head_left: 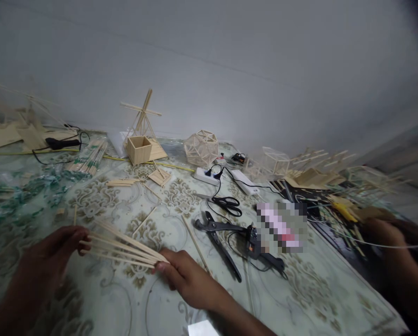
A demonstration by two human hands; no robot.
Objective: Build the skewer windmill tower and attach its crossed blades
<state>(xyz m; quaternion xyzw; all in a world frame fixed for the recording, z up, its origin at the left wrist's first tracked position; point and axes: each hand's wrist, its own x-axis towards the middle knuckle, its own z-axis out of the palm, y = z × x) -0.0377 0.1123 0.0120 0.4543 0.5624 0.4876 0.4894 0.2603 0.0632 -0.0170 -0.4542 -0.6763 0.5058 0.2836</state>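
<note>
Several thin wooden sticks [124, 246] stretch between my two hands above the patterned tablecloth. My right hand [180, 275] pinches their gathered right ends between thumb and fingers. At the other side the sticks fan apart, and my left hand [60, 245] has its fingers closed around those ends. Right of my right hand lie a black-handled cutter [223, 240] with its jaws apart and a black glue gun [259, 249] with a cord. Loose sticks [144, 221] rest on the cloth just beyond my hands.
Behind stand a wooden windmill-like model [140, 144] and a ball-shaped stick frame [201, 147]. Black scissors [226, 205] lie near a white power strip [208, 176] with cords. Bundled sticks [88, 156] in plastic are at left. At right another person's arm [394, 247] reaches in.
</note>
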